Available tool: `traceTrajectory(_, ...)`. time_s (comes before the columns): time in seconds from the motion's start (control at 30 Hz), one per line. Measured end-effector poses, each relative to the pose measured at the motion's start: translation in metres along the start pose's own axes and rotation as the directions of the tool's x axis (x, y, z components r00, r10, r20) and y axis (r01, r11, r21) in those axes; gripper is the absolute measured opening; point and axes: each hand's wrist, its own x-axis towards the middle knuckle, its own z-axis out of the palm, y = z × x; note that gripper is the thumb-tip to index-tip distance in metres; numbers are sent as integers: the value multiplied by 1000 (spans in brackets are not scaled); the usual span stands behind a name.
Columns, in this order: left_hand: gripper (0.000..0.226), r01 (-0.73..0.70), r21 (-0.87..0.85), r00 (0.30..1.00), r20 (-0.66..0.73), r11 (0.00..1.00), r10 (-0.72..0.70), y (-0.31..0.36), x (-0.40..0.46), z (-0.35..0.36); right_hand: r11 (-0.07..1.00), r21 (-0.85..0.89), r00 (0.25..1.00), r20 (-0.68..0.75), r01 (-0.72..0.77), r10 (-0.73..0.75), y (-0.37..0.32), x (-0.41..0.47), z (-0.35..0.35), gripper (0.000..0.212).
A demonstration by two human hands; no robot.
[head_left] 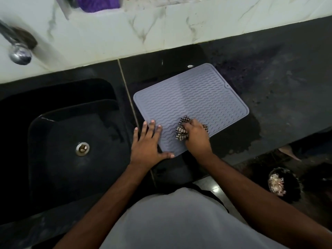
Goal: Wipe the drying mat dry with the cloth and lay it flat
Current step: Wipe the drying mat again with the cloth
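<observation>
Head view: looking down over a grey shirt front at a dark counter, both forearms reaching forward.
Left hand [147, 142]: fingers spread and straight, pressing flat on the near left corner of the drying mat [194, 97] and partly on the counter [269, 105]; it grasps nothing.
Right hand [196, 135]: fingers curled round a bunched checked cloth [181, 130], which it presses onto the mat's near edge.
Where the mat is: on the counter just right of the sink [71, 141], skewed to the counter edge, ribbed side up, and to all appearance already flat.
Progress: wiping looks under way at the near end; no drops are plain on the ribs, so how much is dry I cannot tell. The middle and far stretch probably still need the cloth.
Left to do: work outward to the far corners, then check that the mat sits flat.
Counter around: a wet-looking dark patch lies along the mat's right and near sides, which could dampen the underside.
Further off: a tap [16, 47] over the sink's far left; a purple thing [98, 3] on the marble ledge [161, 33].
In the way: nothing lies on the mat.
</observation>
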Motion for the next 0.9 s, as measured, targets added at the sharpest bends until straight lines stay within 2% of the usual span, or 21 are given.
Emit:
traceTrajectory(0.07,126,9,7,1000,-1,1000,-9,1,-1,1,994,7,992,69,109,-109,-12,-3,4,55)
traceTrajectory(0.17,127,26,8,999,-25,1000,-25,1,-2,2,927,-123,931,132,355,-340,-15,-12,10,55)
traceTrajectory(0.23,127,38,-19,999,-12,999,-39,0,-2,3,892,-227,920,121,392,-373,-11,-8,8,54)
traceTrajectory(0.33,126,52,-20,999,7,998,-52,2,-2,0,806,-405,895,80,432,-440,-1,2,-2,38)
traceTrajectory(0.5,126,73,-51,996,52,996,-70,3,-2,-3,733,-511,883,127,449,-453,33,13,-28,43)
traceTrajectory(0.57,126,78,-64,996,59,995,-74,3,0,-1,763,-516,915,115,389,-388,40,15,-36,44)
traceTrajectory(0.67,127,79,-56,996,51,995,-76,4,1,-2,861,-407,947,36,305,-319,30,12,-31,46)
traceTrajectory(0.77,128,86,-20,995,45,996,-85,9,2,-5,879,-249,913,72,407,-402,0,0,-6,40)
traceTrajectory(0.8,129,95,5,994,50,995,-95,12,3,-7,871,-236,903,102,430,-418,-8,-4,5,42)
traceTrajectory(0.87,133,122,42,989,74,992,-125,19,4,-12,867,-256,904,135,428,-407,-17,-7,14,60)
traceTrajectory(0.9,133,134,61,986,95,989,-139,22,6,-14,846,-285,893,125,450,-433,-15,-6,12,59)
